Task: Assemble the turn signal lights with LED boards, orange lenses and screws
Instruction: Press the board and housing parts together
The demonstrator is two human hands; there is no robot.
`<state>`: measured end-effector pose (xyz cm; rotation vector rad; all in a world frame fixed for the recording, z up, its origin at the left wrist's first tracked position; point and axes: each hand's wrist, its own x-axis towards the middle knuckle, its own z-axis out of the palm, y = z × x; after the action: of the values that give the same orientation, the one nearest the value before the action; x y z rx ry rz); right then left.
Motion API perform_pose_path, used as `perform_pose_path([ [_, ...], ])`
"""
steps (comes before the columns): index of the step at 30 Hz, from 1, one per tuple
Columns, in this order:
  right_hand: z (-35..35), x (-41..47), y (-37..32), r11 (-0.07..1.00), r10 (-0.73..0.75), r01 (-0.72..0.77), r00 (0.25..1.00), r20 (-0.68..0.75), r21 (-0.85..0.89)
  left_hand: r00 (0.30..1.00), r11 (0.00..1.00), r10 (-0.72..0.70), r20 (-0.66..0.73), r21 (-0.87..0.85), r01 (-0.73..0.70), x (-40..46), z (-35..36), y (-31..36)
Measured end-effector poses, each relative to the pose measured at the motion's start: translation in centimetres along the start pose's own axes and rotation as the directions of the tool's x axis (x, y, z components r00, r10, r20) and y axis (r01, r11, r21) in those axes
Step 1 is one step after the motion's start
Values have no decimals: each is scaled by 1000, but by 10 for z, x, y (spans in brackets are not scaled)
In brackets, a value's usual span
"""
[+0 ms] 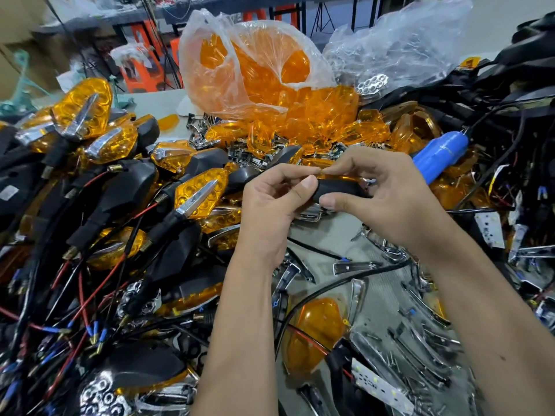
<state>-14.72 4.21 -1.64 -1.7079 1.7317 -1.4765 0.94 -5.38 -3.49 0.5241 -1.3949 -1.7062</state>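
Both hands hold one turn signal light [336, 189] above the table's middle: a black housing with an orange lens along its top edge. My left hand [270, 202] grips its left end, thumb on the housing. My right hand [381, 193] holds the right end, thumb under the housing and fingertips pinching at the lens rim. A loose orange lens [318, 328] lies near the front. A white LED board [381, 385] lies at the lower right. Small screws [399, 331] are scattered on the table.
Finished lights with red and black wires [120, 187] pile up on the left. A plastic bag of orange lenses [255, 73] stands at the back. A blue electric screwdriver [441, 154] lies right of my hands. Chrome trim pieces [354, 267] and black housings [525, 85] fill the right.
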Motion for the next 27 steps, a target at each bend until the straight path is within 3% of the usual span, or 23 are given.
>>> perform_pose_path([
  [6, -1, -1, -3, 999, -51, 51, 999, -16, 18, 997, 996, 83, 8, 35, -83, 0, -1, -1],
  [10, 3, 2, -10, 993, -94, 88, 992, -89, -75, 994, 994, 105, -34, -29, -106, 2, 5, 1],
  [13, 13, 9, -17, 960, -181, 134, 967, -178, -248, 996, 983, -34, -80, -183, 19, 3, 21, 6],
  [16, 24, 9, -18, 925, -197, 117, 961, -193, -363, 976, 934, -215, -33, -298, 196, 3, 37, 7],
  [23, 20, 10, -37, 914, -94, 113, 993, 68, -389, 869, 807, -405, -283, -558, 194, 5, 45, -1],
  [25, 11, 12, -45, 939, -19, 81, 983, 183, -334, 820, 817, -436, -370, -545, 188, 8, 37, -3],
  [27, -1, 12, -53, 940, 10, 62, 978, 210, -335, 823, 846, -379, -424, -519, 123, 15, 29, -1],
])
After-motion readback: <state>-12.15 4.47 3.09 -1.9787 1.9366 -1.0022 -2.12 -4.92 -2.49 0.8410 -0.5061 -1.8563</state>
